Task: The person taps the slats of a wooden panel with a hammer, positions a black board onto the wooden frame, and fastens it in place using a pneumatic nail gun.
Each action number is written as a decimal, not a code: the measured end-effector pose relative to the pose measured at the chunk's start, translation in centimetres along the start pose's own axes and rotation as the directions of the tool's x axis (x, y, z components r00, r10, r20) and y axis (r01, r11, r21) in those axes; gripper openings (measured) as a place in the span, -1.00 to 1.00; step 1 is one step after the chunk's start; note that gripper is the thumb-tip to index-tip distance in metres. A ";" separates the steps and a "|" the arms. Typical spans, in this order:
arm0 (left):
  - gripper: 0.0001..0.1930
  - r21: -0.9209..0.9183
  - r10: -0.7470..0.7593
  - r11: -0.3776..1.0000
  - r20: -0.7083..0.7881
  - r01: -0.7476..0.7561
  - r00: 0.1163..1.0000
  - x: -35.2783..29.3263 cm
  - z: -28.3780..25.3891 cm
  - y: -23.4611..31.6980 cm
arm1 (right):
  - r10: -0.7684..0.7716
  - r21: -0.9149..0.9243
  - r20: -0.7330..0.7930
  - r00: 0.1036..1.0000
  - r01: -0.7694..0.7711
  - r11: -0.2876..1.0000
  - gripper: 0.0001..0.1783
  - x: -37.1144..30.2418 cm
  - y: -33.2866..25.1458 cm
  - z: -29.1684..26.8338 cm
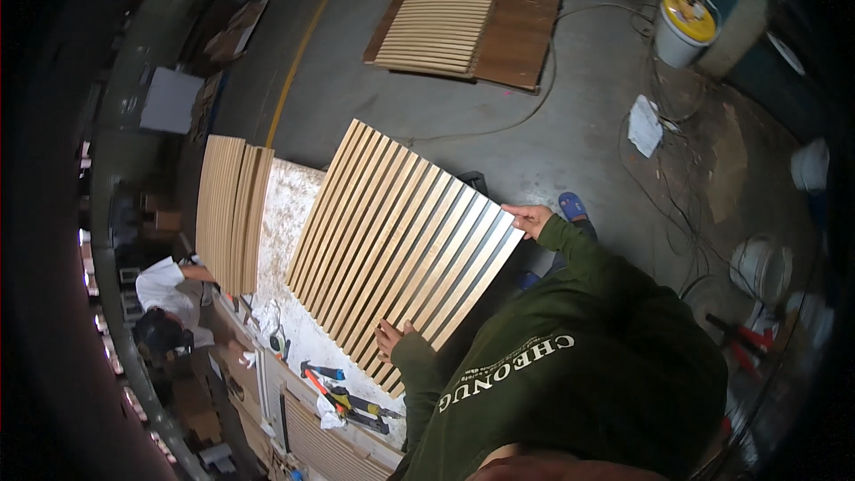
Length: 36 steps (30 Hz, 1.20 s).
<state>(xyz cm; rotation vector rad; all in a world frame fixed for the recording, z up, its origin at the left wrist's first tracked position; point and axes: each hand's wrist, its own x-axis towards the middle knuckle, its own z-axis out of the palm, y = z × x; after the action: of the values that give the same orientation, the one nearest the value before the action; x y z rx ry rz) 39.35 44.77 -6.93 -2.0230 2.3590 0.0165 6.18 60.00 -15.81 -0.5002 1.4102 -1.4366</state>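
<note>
I've got both hands on a slatted wood panel [401, 245], held tilted over the speckled bench [289, 214]. My left hand [389, 337] has its grip closed on the panel's lower edge, my right hand [528, 218] grips the upper right corner. A stack of similar panels [230, 209] lies just left on the bench. Hand tools [343, 401] lie near the bench's front. Another person [169, 307] works at far left.

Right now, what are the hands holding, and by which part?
Both hold one slatted wooden panel. The left hand grips its near lower corner; the right hand grips the far end of the same edge.
</note>
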 end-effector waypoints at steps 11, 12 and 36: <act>-0.18 -0.104 0.041 0.994 0.198 -0.021 0.979 -0.6 1.3 15.4 | -0.085 -0.290 0.260 0.962 0.162 0.943 -0.48 8.0 -4.2 -1.3; -0.17 -0.094 0.031 0.996 0.195 -0.013 0.980 -0.3 1.7 16.2 | -0.115 -0.272 0.277 0.954 0.193 0.943 -0.46 8.3 -4.2 -1.4; -0.07 0.007 -0.038 0.999 0.194 0.037 0.980 1.7 3.4 17.2 | -0.057 -0.085 0.320 0.946 0.089 0.992 -0.44 11.5 -5.6 -1.4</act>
<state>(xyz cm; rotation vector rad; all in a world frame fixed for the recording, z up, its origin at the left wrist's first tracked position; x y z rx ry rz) 22.12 45.86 -10.61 -1.9639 2.2012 0.1995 -1.62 49.75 -15.07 -0.8168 1.2157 -1.2810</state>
